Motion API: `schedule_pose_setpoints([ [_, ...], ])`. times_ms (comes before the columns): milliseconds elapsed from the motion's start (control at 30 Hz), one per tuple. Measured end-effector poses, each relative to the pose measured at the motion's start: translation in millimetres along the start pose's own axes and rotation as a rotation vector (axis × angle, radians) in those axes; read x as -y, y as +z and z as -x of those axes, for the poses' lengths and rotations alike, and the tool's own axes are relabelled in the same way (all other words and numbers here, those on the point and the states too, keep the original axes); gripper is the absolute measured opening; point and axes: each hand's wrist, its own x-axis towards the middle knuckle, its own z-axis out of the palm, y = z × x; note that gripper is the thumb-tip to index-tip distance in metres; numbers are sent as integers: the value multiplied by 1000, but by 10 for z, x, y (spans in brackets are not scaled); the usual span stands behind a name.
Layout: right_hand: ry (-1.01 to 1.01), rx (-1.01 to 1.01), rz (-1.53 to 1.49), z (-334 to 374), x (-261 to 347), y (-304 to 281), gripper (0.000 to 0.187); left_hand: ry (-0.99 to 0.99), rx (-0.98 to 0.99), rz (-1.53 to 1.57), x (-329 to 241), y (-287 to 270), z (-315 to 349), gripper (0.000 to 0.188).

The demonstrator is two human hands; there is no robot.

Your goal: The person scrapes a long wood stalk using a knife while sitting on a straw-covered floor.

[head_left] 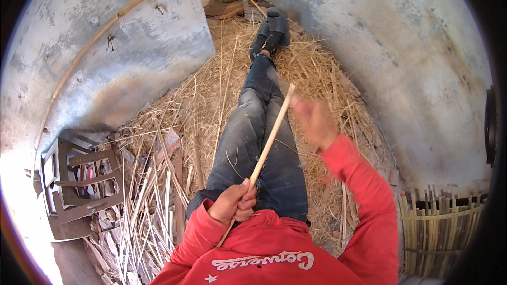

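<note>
A long pale strip, which looks like split bamboo [272, 140], slants up and away over my outstretched legs. My left hand [234, 203] is closed around its lower part, close to my waist, and a thin end sticks out below the fist. Beside the strip's far end is my right hand [316, 122], smeared by motion. Its fingers are too blurred to read, and whether it holds anything cannot be made out. A faint blurred streak shows just past the strip's tip.
Straw-like shavings [206, 105] cover the floor around my legs. Loose thin strips [145, 221] lie at the left, near a dark slatted frame [87, 179]. A slatted bamboo basket [441, 232] stands at the right. Stained walls [391, 37] rise on both sides; a curved pole [119, 15] leans left.
</note>
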Motion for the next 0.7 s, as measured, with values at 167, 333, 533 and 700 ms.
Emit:
schedule_pose_setpoints([
  [167,82,-280,160,-439,-748,-577,64,-19,129,-26,-2,358,100,50],
  [333,16,-175,-164,-237,-298,-442,54,-32,278,255,-97,-13,71,49],
  [533,-231,205,-78,405,411,-31,46,-28,375,359,-168,-86,43,48],
  [700,-262,367,95,818,478,239,50,-19,320,324,-152,-56,26,46],
])
